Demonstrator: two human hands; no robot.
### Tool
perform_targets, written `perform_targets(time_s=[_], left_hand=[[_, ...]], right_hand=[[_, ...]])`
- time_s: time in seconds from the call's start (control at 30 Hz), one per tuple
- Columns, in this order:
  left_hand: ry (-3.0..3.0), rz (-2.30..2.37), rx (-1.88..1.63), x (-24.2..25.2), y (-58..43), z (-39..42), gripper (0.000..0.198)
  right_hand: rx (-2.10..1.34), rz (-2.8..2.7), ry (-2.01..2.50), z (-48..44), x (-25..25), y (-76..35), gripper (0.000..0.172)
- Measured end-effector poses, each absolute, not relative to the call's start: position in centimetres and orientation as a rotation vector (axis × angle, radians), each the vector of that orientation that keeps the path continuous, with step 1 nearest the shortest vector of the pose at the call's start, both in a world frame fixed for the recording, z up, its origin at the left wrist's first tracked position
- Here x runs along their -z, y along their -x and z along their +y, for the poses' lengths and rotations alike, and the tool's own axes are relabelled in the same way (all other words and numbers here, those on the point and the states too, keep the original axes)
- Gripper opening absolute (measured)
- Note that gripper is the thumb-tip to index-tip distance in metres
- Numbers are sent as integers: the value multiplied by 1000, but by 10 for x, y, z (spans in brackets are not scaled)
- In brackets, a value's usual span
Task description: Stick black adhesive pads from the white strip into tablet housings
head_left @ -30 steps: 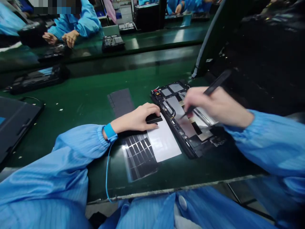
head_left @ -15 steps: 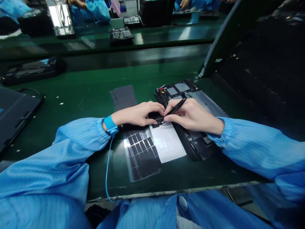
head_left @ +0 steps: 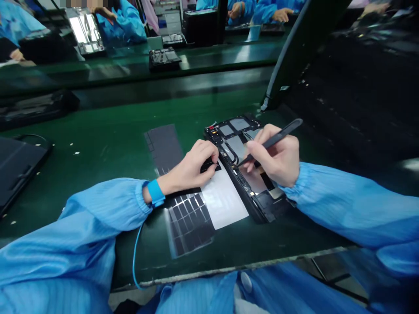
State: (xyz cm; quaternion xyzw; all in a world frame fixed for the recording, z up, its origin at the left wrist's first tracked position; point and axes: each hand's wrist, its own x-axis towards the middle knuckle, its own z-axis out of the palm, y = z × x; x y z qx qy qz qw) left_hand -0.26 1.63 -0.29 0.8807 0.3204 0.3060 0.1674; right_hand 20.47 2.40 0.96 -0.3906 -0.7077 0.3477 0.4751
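Observation:
My right hand (head_left: 278,157) grips black tweezers (head_left: 284,131), their tips pointing down at the inner edge of an opened tablet-like device (head_left: 235,141). Circuit parts, cables and grey panels show inside this device. Just left of it, my left hand (head_left: 194,168) has its fingers curled and thumb bent over the upper end of a white sheet (head_left: 224,198) with black strips. Part of those strips is hidden under the fingers. Beneath my left forearm lie a clear sheet of black rectangular stickers (head_left: 191,218) and a dark grey sheet (head_left: 166,144).
A dark device (head_left: 19,168) lies at the left, another (head_left: 36,107) behind it. A slanted dark panel (head_left: 343,96) rises at the right. Co-workers in blue sleeves (head_left: 124,22) work across the bench beyond a raised ledge. A blue wrist cord (head_left: 135,253) runs off the front edge.
My right hand with the tweezers has moved right, away from my left hand, to over the open device. My left hand stays by the white sheet. The whole view has shifted slightly.

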Motion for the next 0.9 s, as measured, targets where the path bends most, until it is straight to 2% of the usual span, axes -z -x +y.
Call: perform_targets(time_s=[0.07,0.33,0.6,0.7,0.9], left_hand=[[-2491,879,-986,8,-6,9,14],[-2420,787,-1023,15,-12,6,23],[-2459,716,-962,12,-10,6,26],[-2489,722,-878,10,-11,6,22],[-2581,709,-535,-9,-5,10,22]], right_hand=[[-840,-1744,945,23,-7,-204,24],[-767,-1830,923,24,-6,-202,23],[-491,-2122,839,21,-5,-203,20],[-499,-2156,777,19,-3,-205,20],[-430,-1687,808,20,-16,-206,11]])
